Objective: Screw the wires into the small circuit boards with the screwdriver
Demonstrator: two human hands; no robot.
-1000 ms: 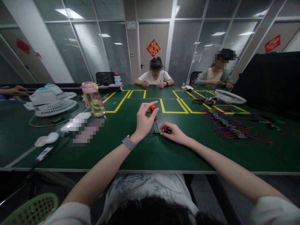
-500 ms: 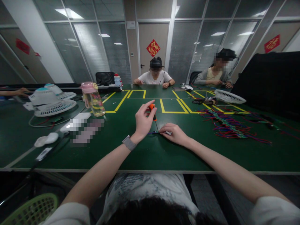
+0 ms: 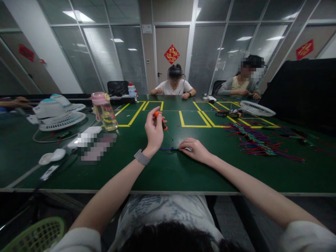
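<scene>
Partly hidden under right hand [image 3: 195, 148]: small part [image 3: 188, 149].

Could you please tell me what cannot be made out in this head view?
- The small part under the right hand: mostly covered by its fingers.
- The screwdriver tip: too thin to read, held in the left hand.
- Items beside the water bottle: blurred out.
- The green basket: cut off by the bottom edge.

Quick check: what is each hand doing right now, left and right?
Left hand: closed on a small orange-handled screwdriver, lifted off the green table.
Right hand: fingers pressed down on a small part with thin coloured wires on the table.
</scene>
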